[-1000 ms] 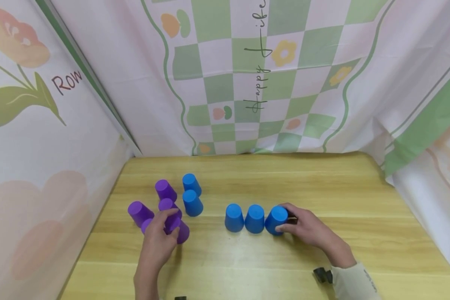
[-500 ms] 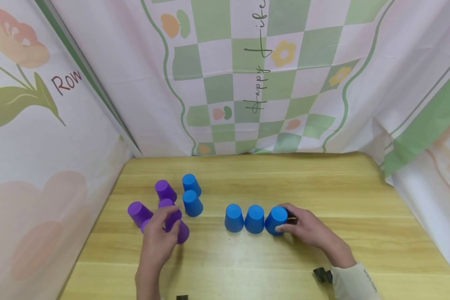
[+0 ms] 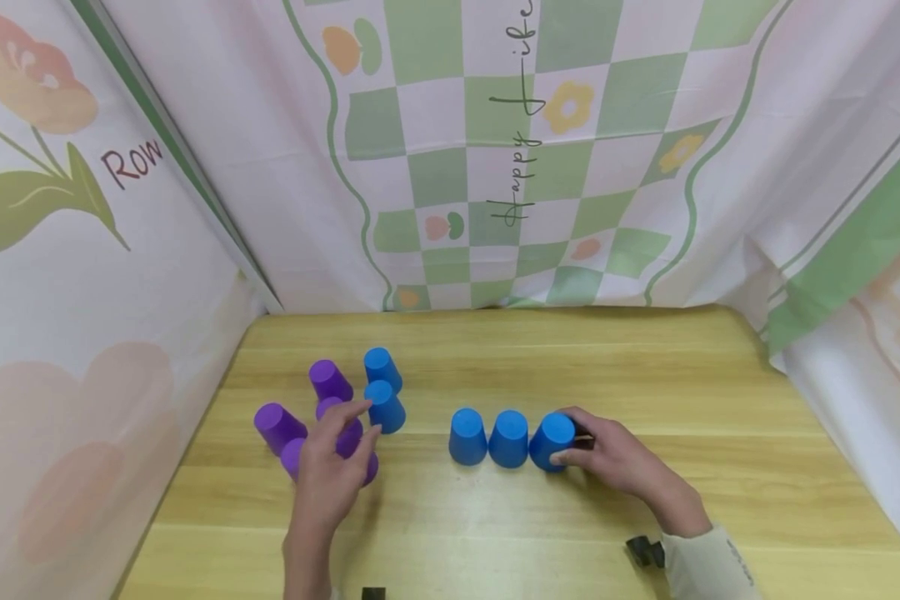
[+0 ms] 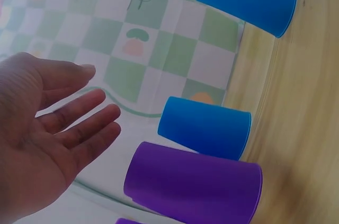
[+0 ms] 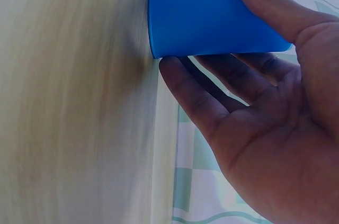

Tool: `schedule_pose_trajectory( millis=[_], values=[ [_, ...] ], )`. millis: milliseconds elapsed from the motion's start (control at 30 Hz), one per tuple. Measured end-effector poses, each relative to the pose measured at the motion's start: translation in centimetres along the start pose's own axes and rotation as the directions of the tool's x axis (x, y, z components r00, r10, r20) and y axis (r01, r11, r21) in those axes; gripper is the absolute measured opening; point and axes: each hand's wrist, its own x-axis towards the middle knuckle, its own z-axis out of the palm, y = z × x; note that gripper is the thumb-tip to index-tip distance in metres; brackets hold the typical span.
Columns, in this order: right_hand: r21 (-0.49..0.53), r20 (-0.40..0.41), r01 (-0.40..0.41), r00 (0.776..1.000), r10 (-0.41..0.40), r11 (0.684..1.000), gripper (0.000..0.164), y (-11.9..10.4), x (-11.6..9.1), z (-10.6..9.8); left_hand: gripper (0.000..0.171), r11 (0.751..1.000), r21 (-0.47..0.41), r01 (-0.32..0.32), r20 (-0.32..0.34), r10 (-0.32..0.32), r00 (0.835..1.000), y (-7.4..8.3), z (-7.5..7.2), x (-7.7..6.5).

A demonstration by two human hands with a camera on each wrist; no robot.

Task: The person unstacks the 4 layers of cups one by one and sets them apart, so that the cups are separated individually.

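Observation:
In the head view, my right hand (image 3: 611,454) holds the rightmost of three upside-down blue cups (image 3: 552,442) standing in a row. The right wrist view shows its thumb (image 5: 273,7) on one side of that blue cup (image 5: 212,15) and the other fingers along the opposite side. My left hand (image 3: 333,467) hovers over a group of purple cups (image 3: 279,427), partly hiding some. Its fingertips overlap the near blue cup (image 3: 386,408) in the head view. Seen from the left wrist, the left hand (image 4: 42,128) is loosely spread, apart from the cups and holding nothing.
Another blue cup (image 3: 382,369) stands behind the near one, beside a purple cup (image 3: 330,381). The other two cups of the row (image 3: 468,437) stand left of the held one. Printed curtains (image 3: 495,167) border the wooden table (image 3: 570,358) at the back and sides.
My left hand has moved rightward from above the purple cups toward the near blue cup, and its thumb and index finger have spread. The right hand and the row have stayed put.

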Motion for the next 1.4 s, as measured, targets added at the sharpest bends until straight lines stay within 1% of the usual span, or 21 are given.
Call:
schedule_pose_trajectory(
  millis=[133,300,500,667,867,967,1100,1200,1400],
  values=[
    [0.002,-0.001,-0.001,1.000,0.001,1.000,0.047,0.1,0.0,0.0,0.040,0.999,-0.028,-0.034,0.002,0.034,0.999,0.0,0.5,0.1],
    [0.000,-0.004,-0.005,1.000,0.005,1.000,0.047,0.1,0.0,-0.1,0.042,0.995,-0.090,-0.044,0.032,0.047,0.998,0.0,1.5,0.2],
    [0.006,0.002,-0.010,1.000,0.010,1.000,0.048,0.0,-0.1,0.0,0.048,0.991,-0.131,-0.025,0.082,0.036,0.996,0.3,2.7,0.2],
    [-0.003,-0.003,-0.008,1.000,0.008,1.000,0.048,0.0,-0.1,0.0,0.053,0.989,-0.148,0.018,0.119,0.000,0.993,0.4,3.4,0.3],
    [-0.008,-0.006,0.000,1.000,0.000,1.000,0.047,-0.1,-0.1,0.0,0.056,0.989,-0.137,0.056,0.153,-0.035,0.988,0.6,4.1,0.4],
    [-0.014,-0.009,-0.002,1.000,0.002,1.000,0.048,-0.1,-0.1,0.0,0.056,0.987,-0.146,0.066,0.178,-0.039,0.983,0.7,4.5,0.5],
    [-0.016,-0.011,-0.004,1.000,0.004,1.000,0.047,-0.1,-0.1,0.0,0.056,0.980,-0.190,0.057,0.199,-0.018,0.980,0.8,5.2,0.7],
    [-0.012,-0.008,-0.011,1.000,0.011,1.000,0.047,-0.1,-0.1,0.0,0.057,0.978,-0.205,0.049,0.213,-0.005,0.977,0.8,5.7,0.7],
    [-0.005,-0.004,-0.020,1.000,0.019,1.000,0.048,0.0,-0.1,0.0,0.059,0.976,-0.208,0.063,0.242,-0.012,0.970,1.0,6.6,0.8]
  ],
)
